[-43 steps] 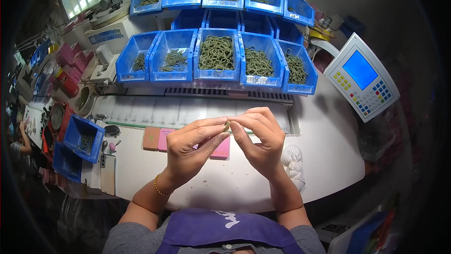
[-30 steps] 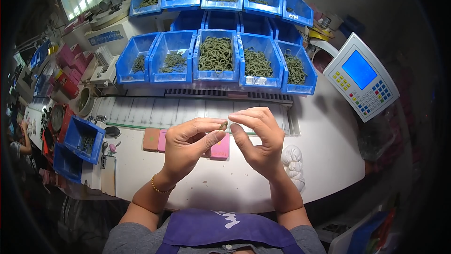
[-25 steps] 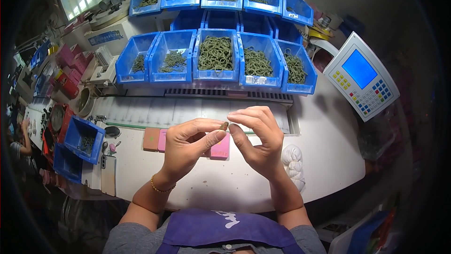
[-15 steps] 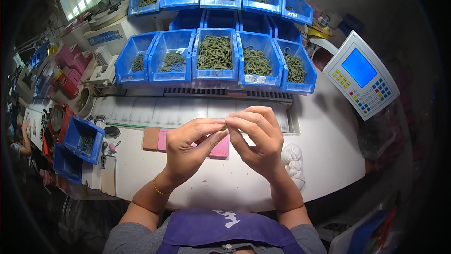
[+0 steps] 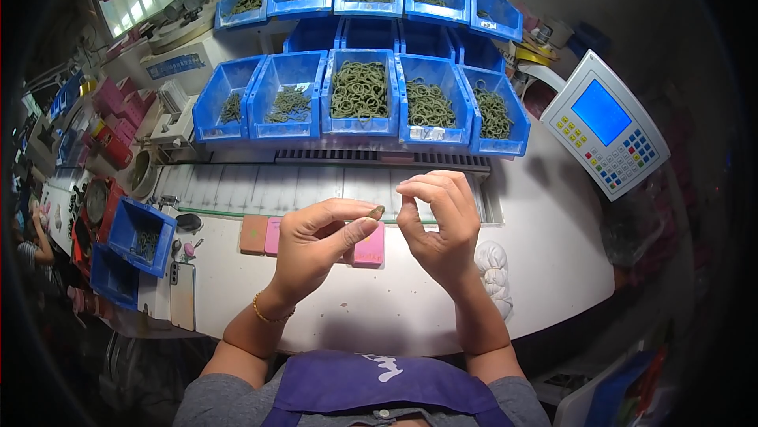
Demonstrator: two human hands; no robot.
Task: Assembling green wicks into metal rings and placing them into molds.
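Over the middle of the bench, my left hand (image 5: 314,241) pinches a small olive-green piece (image 5: 377,211) between thumb and fingertips. It looks rounded, perhaps a ring seen edge-on, but its exact kind cannot be made out. To the right and a little apart is my right hand (image 5: 444,226), thumb and fingertips drawn together in a pinch; anything between them is too small to see. Below and behind the hands, a pink block (image 5: 369,247) lies on the white bench, with a brown block (image 5: 253,234) farther left.
Blue bins (image 5: 361,95) of green rings and small pieces stand in rows at the back. A keypad device with a blue screen (image 5: 602,111) is at right. White twisted cloth (image 5: 493,269) lies by my right forearm. At left are a phone (image 5: 182,295) and a blue bin (image 5: 140,236).
My hands were together at the small piece. Now they are apart: the right hand has drawn off to the right, and the piece stays in my left fingertips.
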